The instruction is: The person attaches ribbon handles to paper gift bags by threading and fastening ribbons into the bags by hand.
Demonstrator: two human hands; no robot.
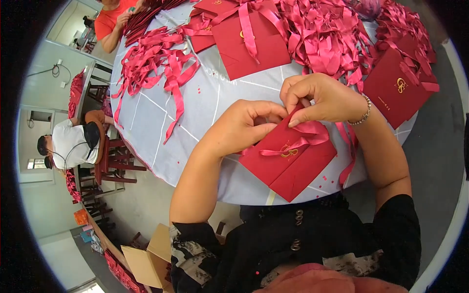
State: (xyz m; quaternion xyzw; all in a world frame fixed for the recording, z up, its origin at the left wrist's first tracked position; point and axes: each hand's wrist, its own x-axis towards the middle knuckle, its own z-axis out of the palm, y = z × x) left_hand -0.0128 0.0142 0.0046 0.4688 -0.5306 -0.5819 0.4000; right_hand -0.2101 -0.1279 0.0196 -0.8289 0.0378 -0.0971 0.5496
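Observation:
A flat dark-red paper bag (273, 172) with a gold emblem lies tilted at the table's near edge, its top edge raised between my hands. My right hand (322, 100), wearing a beaded bracelet, pinches that top edge between thumb and fingers. On the other side of the same edge, my left hand (244, 122) is closed with thumb and fingertips against the bag; the tips are partly hidden. A satiny pink-red ribbon (312, 133) loops over the bag's face below my right thumb.
Heaped ribbons (322, 41) cover the table's far side, with another ribbon pile (151, 61) at left. More red bags (251, 44) lie ahead, and one emblem-marked bag (395, 88) lies at right. A co-worker's hand (123, 19) is at far left. An open cardboard box (146, 261) stands below left.

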